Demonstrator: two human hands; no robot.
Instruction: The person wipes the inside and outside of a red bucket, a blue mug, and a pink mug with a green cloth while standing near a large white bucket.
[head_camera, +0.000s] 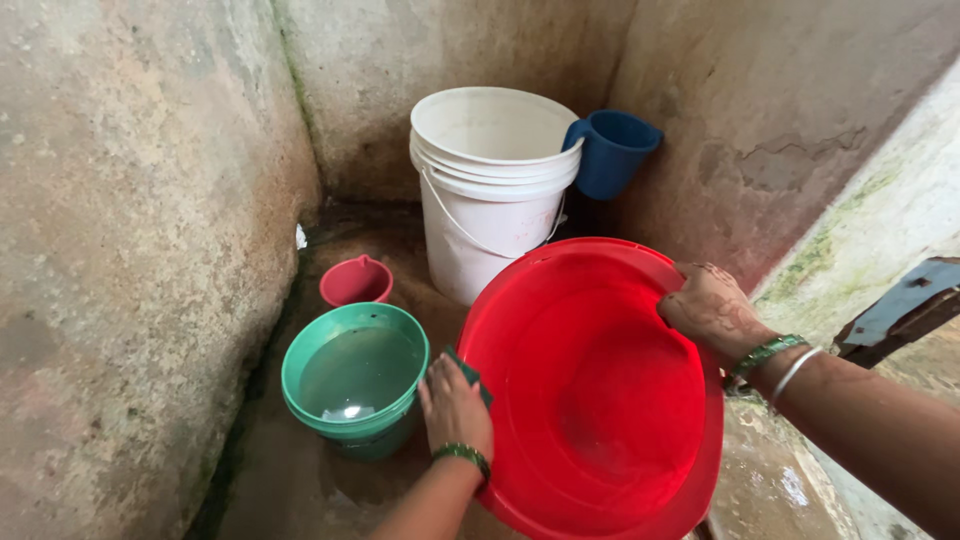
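Red plastic basin (600, 400) looks empty, light, flexible, wet-slick; best held at the rim. Right hand (712, 310) clamps its far rim, left hand (455, 405) presses a green scrub pad (468, 370) against the near-left rim, beside the green bucket (355, 375) on the floor (290, 480).

Left hand (455, 405) palm-down, fingers pressed flat, forearm low; right hand (712, 310) curled in a grip, arm reaching in

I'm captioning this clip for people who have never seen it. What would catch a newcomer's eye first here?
The big red tub at lower right, tilted toward the camera, with the right hand gripping its far rim and the left hand pressing a green scrubber against its near rim. Behind it, a white bucket stands in the corner with a blue mug hooked on its rim. To the left sits a green bucket of water.
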